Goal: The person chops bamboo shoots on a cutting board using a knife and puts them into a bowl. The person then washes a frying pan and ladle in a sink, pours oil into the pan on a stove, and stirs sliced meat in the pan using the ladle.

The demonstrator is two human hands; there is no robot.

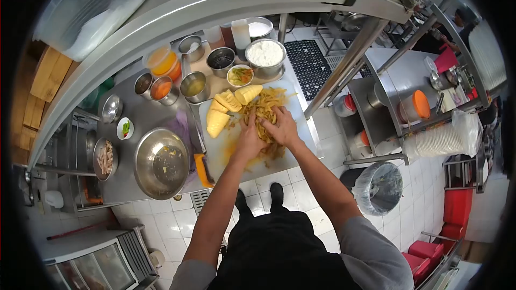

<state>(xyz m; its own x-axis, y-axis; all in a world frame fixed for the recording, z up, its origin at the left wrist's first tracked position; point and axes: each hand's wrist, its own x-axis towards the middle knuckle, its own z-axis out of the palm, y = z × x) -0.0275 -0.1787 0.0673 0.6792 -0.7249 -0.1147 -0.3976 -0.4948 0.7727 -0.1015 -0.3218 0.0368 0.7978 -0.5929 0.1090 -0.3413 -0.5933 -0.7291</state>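
On the cutting board (217,151), the left hand (250,138) and right hand (285,128) curl in from either side and grasp a loose heap of limp, moist yellow-brown strips (264,102), seemingly cupped so the slippery pieces stay together, though how tightly they squeeze I cannot tell. Thick yellow chunks (217,122) lie toward the cutting board's far left, probably to leave the hands room, while a round, shiny metal bowl (161,156) stands left of the cutting board, likely for easy reach.
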